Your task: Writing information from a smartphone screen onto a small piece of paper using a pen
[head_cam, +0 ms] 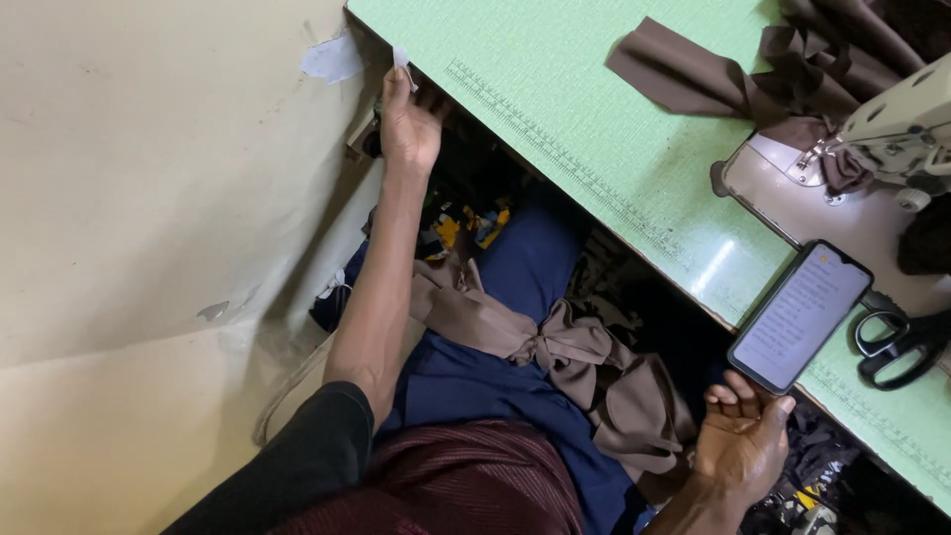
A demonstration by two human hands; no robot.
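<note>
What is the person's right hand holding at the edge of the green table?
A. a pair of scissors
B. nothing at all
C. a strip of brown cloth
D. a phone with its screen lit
D: the right hand holds a phone with a lit screen at the green table edge, while the black scissors lie untouched on the table beside it.

— The counter [555,89] is pale green with a fine woven texture, and the fabric strips [693,74] on it are brown.
— The scissors [897,345] are black; the lap cloth [584,362] is taupe over navy trousers [475,386].
</note>
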